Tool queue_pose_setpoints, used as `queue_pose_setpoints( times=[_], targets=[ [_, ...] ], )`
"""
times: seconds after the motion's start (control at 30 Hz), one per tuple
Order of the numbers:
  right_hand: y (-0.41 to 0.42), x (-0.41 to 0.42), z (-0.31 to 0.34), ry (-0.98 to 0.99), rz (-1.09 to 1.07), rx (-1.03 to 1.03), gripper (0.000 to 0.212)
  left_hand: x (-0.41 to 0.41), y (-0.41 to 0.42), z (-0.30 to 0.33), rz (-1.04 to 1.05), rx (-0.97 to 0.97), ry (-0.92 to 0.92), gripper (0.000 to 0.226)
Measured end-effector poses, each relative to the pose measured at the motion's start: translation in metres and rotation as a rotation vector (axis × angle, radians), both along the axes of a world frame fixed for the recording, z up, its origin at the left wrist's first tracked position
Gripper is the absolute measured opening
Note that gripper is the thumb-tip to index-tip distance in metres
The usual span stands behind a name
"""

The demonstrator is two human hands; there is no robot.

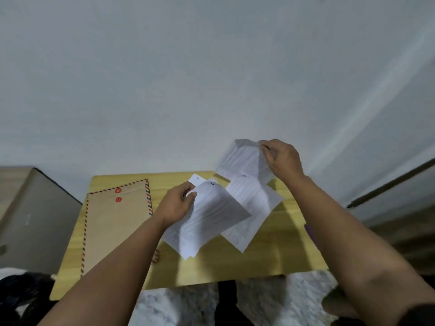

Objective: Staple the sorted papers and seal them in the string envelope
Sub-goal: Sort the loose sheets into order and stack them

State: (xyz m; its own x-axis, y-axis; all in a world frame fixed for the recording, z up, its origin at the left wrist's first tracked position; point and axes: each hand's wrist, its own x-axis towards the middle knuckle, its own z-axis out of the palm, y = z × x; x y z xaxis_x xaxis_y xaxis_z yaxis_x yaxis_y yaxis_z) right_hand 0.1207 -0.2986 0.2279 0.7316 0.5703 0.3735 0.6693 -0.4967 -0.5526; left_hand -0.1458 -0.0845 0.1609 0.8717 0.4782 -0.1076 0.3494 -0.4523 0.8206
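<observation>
1. The left hand [177,203] pinched a white printed paper sheet [207,217] at its far corner, above the yellow wooden table [270,260].
2. The right hand [281,158] gripped the top of a second white folded sheet [247,184], raised and hanging down to the table.
3. The brown string envelope with red buttons [113,222] lay flat at the left of the table.

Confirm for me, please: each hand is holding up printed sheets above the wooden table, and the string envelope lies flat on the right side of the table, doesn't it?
Not quite. The string envelope lies flat on the left side of the wooden table, not the right, as the head view shows. The rest holds: the left hand and the right hand each hold up printed sheets above the table.
</observation>
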Motion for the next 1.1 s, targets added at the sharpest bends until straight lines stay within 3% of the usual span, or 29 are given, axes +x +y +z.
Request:
queue_pose_setpoints(
  times=[0.17,0.4,0.5,0.7,0.97,1.1],
  targets=[
    [0.010,-0.052,0.065,0.045,0.065,0.145,0.023,-0.029,-0.001,0.039,-0.014,0.053,-0.130,0.024],
    [0.030,-0.119,0.090,0.447,0.242,0.108,0.015,-0.067,0.001,0.083,0.058,0.071,-0.307,0.005],
    [0.034,-0.147,0.083,0.611,0.285,0.069,0.015,-0.078,0.003,0.091,0.075,0.080,-0.350,0.008],
    [0.031,-0.180,0.074,0.823,0.385,0.123,0.019,-0.092,0.003,0.098,0.072,0.086,-0.334,0.019],
    [0.025,-0.189,0.056,0.815,0.393,0.107,0.018,-0.081,-0.006,0.088,0.153,0.115,-0.258,0.020],
    [0.020,-0.182,0.031,0.870,0.370,0.178,0.017,-0.069,-0.013,0.076,0.231,0.369,-0.088,0.016]
  ],
)
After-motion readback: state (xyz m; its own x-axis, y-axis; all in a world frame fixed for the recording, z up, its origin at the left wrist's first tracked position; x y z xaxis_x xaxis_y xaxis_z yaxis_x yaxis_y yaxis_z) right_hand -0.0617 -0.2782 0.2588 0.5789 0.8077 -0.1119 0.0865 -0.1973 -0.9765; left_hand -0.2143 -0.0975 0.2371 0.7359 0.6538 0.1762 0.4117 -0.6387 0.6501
